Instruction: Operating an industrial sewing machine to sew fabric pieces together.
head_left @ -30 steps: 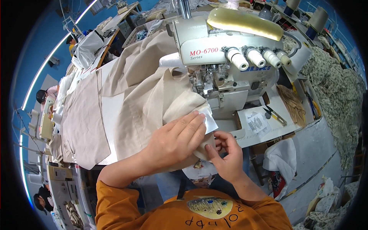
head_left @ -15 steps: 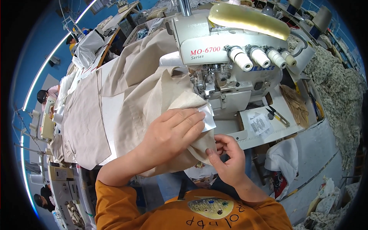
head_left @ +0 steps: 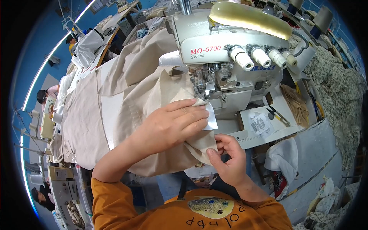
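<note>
Beige fabric [head_left: 132, 109] spreads in loose folds across the table and up to the needle area of a white overlock sewing machine [head_left: 218, 38]. My left hand [head_left: 168, 124] lies flat on the cloth, fingers stretched side by side, its fingertips just in front of the presser foot [head_left: 200, 89]. Beside those fingertips shows a shiny pale plate [head_left: 212, 119]. Lower and to the right, my right hand [head_left: 232, 163] pinches the edge of the fabric between thumb and fingers, where the cloth hangs over the table's front.
Right of the machine lie thread snips [head_left: 279, 116] and a white printed label [head_left: 260, 123]. A brown cloth [head_left: 295, 105] rests beside a narrow tool box [head_left: 314, 99]. Patterned fabric [head_left: 337, 84] is heaped at the far right. Other people sit at machines along the left.
My left hand has slid slightly right and up toward the presser foot, flattening the fold of cloth under its fingers. The right hand has barely moved and keeps its pinch.
</note>
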Motion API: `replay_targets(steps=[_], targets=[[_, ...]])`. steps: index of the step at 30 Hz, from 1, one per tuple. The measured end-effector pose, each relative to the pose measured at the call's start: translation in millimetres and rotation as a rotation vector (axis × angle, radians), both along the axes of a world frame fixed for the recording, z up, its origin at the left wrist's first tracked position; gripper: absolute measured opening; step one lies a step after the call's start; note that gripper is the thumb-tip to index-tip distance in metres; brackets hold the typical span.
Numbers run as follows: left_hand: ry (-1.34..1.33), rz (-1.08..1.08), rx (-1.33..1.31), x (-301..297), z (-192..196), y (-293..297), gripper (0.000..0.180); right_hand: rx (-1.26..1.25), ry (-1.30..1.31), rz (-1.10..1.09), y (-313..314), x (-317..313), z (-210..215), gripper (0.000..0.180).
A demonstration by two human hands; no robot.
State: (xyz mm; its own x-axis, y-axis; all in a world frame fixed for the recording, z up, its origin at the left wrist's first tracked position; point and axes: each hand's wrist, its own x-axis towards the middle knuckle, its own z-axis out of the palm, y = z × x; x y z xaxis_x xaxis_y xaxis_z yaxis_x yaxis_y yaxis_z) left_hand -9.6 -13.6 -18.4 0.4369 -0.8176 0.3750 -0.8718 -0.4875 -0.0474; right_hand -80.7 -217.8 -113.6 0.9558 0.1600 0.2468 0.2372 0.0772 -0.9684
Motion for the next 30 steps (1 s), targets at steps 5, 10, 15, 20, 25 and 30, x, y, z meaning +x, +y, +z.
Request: replay_targets(steps=[5,10,15,20,25,30], targets=[[-0.016,0.038,0.038,2,3,7,0.024,0.01,0.01,0.013,-1,0,0,0.033],[-0.009,0.048,0.037,0,6,4,0.028,0.005,-0.012,0.005,-1,1,-1,0.033],[-0.003,0.068,0.038,-2,5,3,0.03,-0.007,-0.014,0.009,-2,2,0,0.033],[-0.02,0.037,0.019,0,5,3,0.032,-0.009,-0.07,0.079,-6,5,-1,0.03],[0.002,0.055,0.057,-2,7,3,0.031,-0.117,-0.23,-0.021,-17,34,-11,0.024],[-0.017,0.052,0.064,-3,4,4,0.032,-0.43,-0.859,-0.305,-19,66,-13,0.038]])
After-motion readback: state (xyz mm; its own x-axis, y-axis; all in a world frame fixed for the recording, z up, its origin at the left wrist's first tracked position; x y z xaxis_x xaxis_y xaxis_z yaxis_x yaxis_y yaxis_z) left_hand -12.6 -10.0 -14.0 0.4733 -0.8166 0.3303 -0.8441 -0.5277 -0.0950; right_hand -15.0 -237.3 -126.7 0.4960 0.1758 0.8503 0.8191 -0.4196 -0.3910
